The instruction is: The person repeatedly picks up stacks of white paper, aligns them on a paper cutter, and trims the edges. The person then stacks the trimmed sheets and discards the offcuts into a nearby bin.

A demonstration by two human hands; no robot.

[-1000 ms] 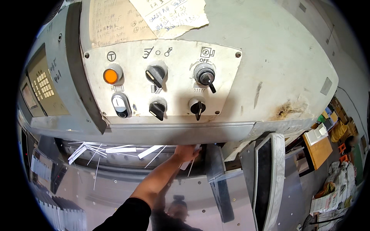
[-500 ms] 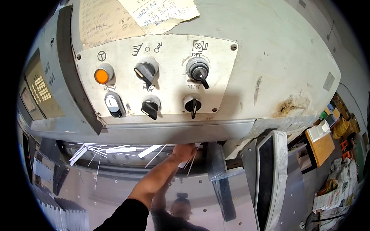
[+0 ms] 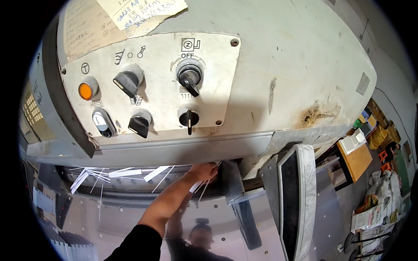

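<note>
My left hand (image 3: 203, 171) reaches into the dark slot beneath the machine's front housing. Its fingers are curled round some white paper strips (image 3: 195, 186), whose ends stick out below the hand; a white end also shows by the fingertips. To the left, along the same slot, lie more loose paper strips (image 3: 89, 175) in a fanned bunch, and a wider white strip (image 3: 156, 173) is nearer the hand. Some thin ones hang over the edge of the shiny metal table (image 3: 130, 217). My right hand is out of view.
Above the slot is a control panel (image 3: 165, 104) with knobs and an orange button (image 3: 85, 91). A keypad unit (image 3: 32, 111) stands at far left. A padded upright guard (image 3: 303, 200) rises right of the hand. Farther right are a wooden desk (image 3: 355, 163) and white sacks (image 3: 376, 204).
My view has shifted right, so the panel sits further left. My left hand has moved slightly right along the slot, with the strips under it.
</note>
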